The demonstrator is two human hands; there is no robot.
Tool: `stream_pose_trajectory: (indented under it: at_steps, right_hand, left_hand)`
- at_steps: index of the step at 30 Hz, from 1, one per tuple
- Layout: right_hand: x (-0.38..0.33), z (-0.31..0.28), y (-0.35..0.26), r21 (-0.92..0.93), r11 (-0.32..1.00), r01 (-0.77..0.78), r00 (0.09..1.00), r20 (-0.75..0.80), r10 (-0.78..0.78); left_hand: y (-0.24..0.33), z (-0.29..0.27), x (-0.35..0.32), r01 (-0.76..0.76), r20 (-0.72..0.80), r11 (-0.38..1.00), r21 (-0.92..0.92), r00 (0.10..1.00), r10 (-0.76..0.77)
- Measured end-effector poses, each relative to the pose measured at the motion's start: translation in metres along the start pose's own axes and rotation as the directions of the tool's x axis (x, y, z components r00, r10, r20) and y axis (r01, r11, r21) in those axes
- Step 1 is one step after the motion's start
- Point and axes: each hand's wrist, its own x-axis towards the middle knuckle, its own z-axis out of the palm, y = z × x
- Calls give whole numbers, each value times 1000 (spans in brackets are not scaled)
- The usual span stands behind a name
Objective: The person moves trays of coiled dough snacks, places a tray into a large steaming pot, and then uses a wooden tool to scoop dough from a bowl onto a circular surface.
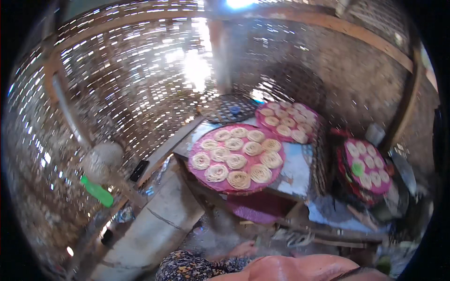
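Neither of my hands shows clearly in the picture. Bare skin (300, 268) of my own body crosses the lower edge, beside dark flowered cloth (187, 268). A small blurred patch of skin (241, 249), which looks like a foot, is near the floor. Ahead, a round pink tray (220, 156) holds several flat coils of pale noodle-like strands (238, 179). Behind it to the right lies a second pink tray (276, 135) with more coils. A third pink tray (368, 165) at the far right carries smaller coils and a green piece (358, 167).
The large tray rests on a light-topped table (295, 173). A grey board (150, 229) slopes at the left. Near the woven wall (126, 70) are a green bottle-shaped object (97, 192), a pale round thing (102, 161) and a black object (139, 171). A wooden post (219, 56) stands behind.
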Motion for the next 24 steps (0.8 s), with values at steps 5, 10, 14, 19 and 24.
stream_pose_trajectory:
  at_steps: [5, 10, 14, 19, 24]
  right_hand:
    - [10, -154, -53, 13, 1000, 17, 840, -543, -8]
    - [22, -313, -43, -60, 985, -162, 565, -824, 42]
    - [16, -413, 17, 67, 966, -251, 482, -857, 185]
    - [49, -491, 159, 137, 921, -364, 591, -730, 343]
    - [123, -505, 256, -153, 839, -522, 831, -315, 460]
  left_hand:
    - [92, -48, 60, -480, -216, 812, 332, 799, 561]
    - [163, -77, 123, -590, -267, 755, 285, 708, 654]
    - [216, -66, 171, -734, -205, 580, 354, 544, 813]
    - [254, -34, 232, -721, -225, 490, 490, 439, 870]
    - [283, -10, 303, -629, -283, 535, 565, 461, 841]
